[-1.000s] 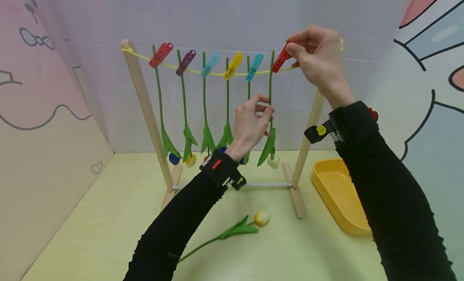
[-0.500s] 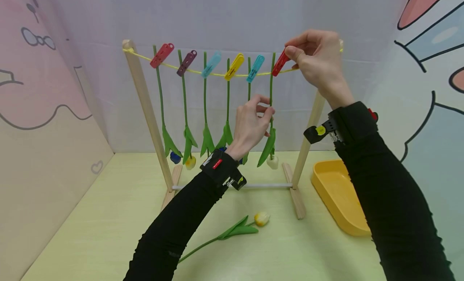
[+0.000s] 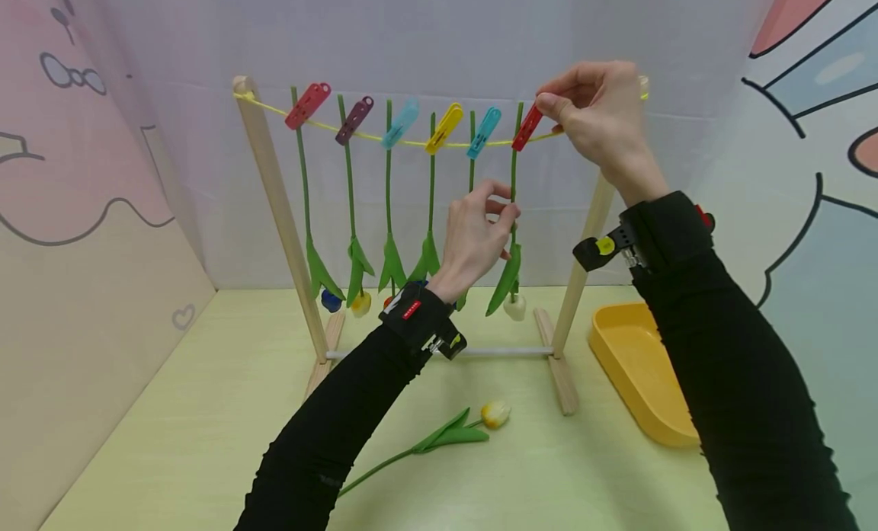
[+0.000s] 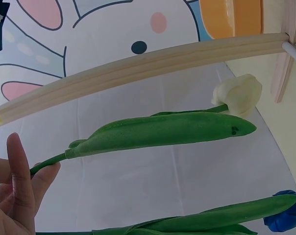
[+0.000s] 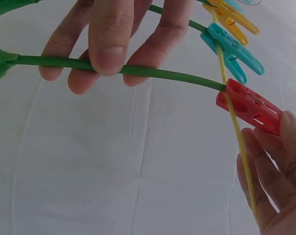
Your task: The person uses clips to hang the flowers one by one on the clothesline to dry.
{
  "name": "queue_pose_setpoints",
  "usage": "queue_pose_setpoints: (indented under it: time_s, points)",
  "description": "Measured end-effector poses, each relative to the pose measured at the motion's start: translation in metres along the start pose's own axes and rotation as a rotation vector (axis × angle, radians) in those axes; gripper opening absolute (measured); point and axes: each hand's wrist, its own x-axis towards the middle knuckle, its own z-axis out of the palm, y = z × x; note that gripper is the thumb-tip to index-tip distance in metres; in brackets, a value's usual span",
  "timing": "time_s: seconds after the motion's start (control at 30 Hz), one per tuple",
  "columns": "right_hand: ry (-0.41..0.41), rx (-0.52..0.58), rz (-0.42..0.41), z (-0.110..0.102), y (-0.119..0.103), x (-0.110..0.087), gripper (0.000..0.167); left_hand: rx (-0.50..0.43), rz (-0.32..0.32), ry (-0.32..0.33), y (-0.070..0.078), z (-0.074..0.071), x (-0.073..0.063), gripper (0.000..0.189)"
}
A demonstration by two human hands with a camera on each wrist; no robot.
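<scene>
My left hand (image 3: pixel 480 230) pinches the green stem of a white artificial tulip (image 3: pixel 514 308), which hangs head down at the right end of the row. In the left wrist view the tulip's leaf (image 4: pixel 162 131) extends away from the fingers. With thumb and fingers, my right hand (image 3: pixel 600 116) pinches the handle end of a red clothespin (image 3: pixel 527 127). In the right wrist view that clothespin's (image 5: pixel 251 105) front end overlaps both the stem (image 5: pixel 177 76) and the yellow string (image 5: pixel 236 127).
Several tulips hang from clothespins along the string, among them a blue clothespin (image 3: pixel 484 132) and a yellow one (image 3: pixel 443 128). A wooden frame (image 3: pixel 277 219) carries the string. A yellow-white tulip (image 3: pixel 495 414) lies in front; a yellow tray (image 3: pixel 610 348) stands at right.
My right hand has moved slightly down and left with the red clothespin, whose front end now overlaps the stem and string. The left hand has stayed in place on the stem.
</scene>
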Motion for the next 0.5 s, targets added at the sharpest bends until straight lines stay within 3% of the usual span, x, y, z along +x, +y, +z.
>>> queue_pose_setpoints:
  time_s: [0.5]
  points:
    - [-0.039, 0.006, 0.015, -0.0023, 0.0000, -0.0005, 0.020, -0.018, -0.017, -0.010, 0.0005, 0.0006, -0.0001, 0.019]
